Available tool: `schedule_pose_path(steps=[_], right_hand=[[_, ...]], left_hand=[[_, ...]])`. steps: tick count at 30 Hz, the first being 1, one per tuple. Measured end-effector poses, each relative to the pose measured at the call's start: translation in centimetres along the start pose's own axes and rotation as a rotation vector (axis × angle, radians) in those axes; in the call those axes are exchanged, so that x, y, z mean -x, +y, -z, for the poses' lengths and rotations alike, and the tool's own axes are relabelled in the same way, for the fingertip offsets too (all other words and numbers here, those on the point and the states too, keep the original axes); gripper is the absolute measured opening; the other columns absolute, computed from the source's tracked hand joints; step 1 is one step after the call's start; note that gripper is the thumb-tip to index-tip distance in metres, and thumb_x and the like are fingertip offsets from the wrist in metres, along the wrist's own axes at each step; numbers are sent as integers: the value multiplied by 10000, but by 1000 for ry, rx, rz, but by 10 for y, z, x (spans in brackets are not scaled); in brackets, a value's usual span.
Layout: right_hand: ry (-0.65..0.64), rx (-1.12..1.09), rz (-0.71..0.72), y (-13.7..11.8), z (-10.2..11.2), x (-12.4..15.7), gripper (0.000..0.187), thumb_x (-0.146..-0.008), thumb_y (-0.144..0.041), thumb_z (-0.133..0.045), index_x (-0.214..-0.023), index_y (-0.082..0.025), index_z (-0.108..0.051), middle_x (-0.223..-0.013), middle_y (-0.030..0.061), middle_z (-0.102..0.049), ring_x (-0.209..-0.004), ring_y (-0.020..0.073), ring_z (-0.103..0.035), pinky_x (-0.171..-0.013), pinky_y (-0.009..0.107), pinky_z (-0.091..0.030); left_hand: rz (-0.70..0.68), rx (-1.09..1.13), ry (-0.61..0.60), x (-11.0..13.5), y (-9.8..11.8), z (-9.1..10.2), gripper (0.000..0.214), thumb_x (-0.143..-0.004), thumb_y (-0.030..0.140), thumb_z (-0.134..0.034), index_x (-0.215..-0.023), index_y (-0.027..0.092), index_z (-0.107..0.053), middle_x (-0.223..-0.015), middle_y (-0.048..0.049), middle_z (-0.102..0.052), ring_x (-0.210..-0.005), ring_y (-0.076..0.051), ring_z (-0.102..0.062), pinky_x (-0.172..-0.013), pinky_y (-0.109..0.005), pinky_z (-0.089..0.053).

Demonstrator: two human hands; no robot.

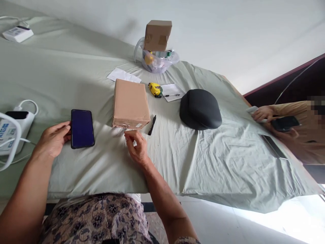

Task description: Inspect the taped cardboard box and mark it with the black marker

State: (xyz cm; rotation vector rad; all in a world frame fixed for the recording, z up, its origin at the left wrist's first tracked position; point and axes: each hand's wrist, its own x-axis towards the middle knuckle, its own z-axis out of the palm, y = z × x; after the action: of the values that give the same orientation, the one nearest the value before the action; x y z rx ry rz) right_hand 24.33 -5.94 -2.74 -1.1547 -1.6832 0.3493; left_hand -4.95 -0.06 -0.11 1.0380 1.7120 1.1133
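So the left hand [54, 138] is lying on the green sheet [76, 67] with its fingers loosely spread, fingertips right against the left edge of a dark phone [82, 128] that sits flat, screen up. The right hand [137, 146] is just in front of the near end of a cardboard box [130, 103], thumb and forefinger pinched together close to the box's lower edge, where a bit of tape or label shows; can't tell if anything is actually caught between them. The box lies flat mid-table, phone just to its left, a black pen [152, 124] just to its right. Further back there's a yellow tape measure [155, 89] beside a sheet of paper [172, 92], a clear plastic tub [158, 61] with a smaller box [157, 35] sitting on top, and a dark rounded cushion-looking thing [200, 109]. A white charger block [15, 130] sits at the left edge. Another person on the right holds their own phone [284, 123].
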Motion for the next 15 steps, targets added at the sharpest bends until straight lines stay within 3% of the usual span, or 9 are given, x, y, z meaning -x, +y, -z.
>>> schedule_pose_path(steps=[3,5,9,15], right_hand=[[-75,-38,63,0,0,1,201,-1003,-173,-471,-1061,-225,-657,-895,37,-714,-806,129,-652,-655,256,-538],[-138,-61,81,1,0,1,219,-1004,-161,-462,-1079,-224,-658,-913,41,-720,-829,128,-660,-669,253,-550],[-278,-80,10,1,1,3,199,-1004,-226,-501,-1106,-225,-671,-911,23,-725,-749,108,-648,-669,244,-562],[-427,-184,-196,-4,9,-2,269,-999,-397,-561,-1180,-223,-657,-825,-20,-706,-636,85,-607,-609,226,-537]], left_hand=[[182,167,-28,1,2,-3,494,-430,373,-837,-880,220,-704,-716,20,-730,-650,-158,-648,-571,-270,-518],[139,141,6,3,1,-5,439,-446,396,-839,-844,264,-709,-699,37,-718,-683,-178,-670,-551,-276,-504],[40,95,-19,6,-4,-9,314,-542,465,-808,-808,332,-706,-784,17,-764,-1030,-334,-737,-611,-367,-558],[121,285,-42,24,-3,-13,353,-520,384,-877,-837,349,-725,-970,31,-806,-1148,-378,-706,-620,-418,-612]])
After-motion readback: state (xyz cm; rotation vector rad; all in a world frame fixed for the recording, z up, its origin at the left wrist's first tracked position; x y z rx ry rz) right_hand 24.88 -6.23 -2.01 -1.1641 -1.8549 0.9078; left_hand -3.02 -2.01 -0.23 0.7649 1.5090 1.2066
